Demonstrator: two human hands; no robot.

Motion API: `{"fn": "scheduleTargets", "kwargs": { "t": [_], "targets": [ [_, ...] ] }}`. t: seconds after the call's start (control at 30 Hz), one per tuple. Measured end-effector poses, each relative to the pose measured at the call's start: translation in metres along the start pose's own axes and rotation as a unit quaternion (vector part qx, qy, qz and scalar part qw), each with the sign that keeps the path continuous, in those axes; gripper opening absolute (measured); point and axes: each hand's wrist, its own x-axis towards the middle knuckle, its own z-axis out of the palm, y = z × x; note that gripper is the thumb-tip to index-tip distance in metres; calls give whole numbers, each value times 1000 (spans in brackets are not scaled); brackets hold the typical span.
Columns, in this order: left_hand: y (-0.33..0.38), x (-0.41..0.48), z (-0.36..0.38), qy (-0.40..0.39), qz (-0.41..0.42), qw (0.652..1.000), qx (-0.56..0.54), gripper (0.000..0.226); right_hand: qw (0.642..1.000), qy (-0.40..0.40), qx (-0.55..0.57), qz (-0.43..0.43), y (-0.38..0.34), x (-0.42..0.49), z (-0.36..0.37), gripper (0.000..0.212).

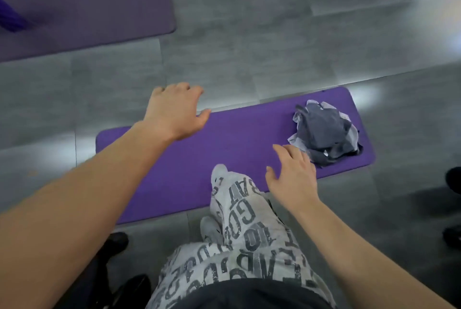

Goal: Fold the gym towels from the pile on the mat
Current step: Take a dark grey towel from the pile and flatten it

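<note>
Printed trousers (249, 246) up close, both hands out over the purple mat (224, 149), nothing held in either.

Left hand (174, 111) hangs above the mat's far edge, toward its left end, fingers loosely curled downward and gripping nothing. Right hand (291, 174) is spread and relaxed, palm down, empty too, its fingertips just beside the near-left side of the towel pile (326, 134); whether they touch the cloth, I cannot tell. That pile is a crumpled heap of dark grey and pale towels on the right end of the mat, none folded yet. One trouser leg reaches onto the mat's near edge. Grey tiled floor (249, 46) all round, and a second purple mat (87, 14) lies well apart at far left.
</note>
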Motion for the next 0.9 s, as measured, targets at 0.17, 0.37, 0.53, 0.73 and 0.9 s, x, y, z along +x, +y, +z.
{"fn": "scheduleTargets", "kwargs": {
  "t": [0.17,0.37,0.53,0.73,0.9],
  "targets": [
    [4,133,-32,27,57,998,19,55,997,59,31,39,-4,100,-17,56],
    [39,359,-46,13,163,985,53,54,979,89,105,151,16,273,-28,54],
    [83,584,-54,-50,278,955,95,52,953,77,124,266,41,451,-44,54],
    [129,746,-83,-99,376,912,127,54,915,125,120,364,35,558,-79,53],
    [196,811,-98,-126,490,847,164,54,847,124,155,493,14,586,-88,56]
  ]
}}
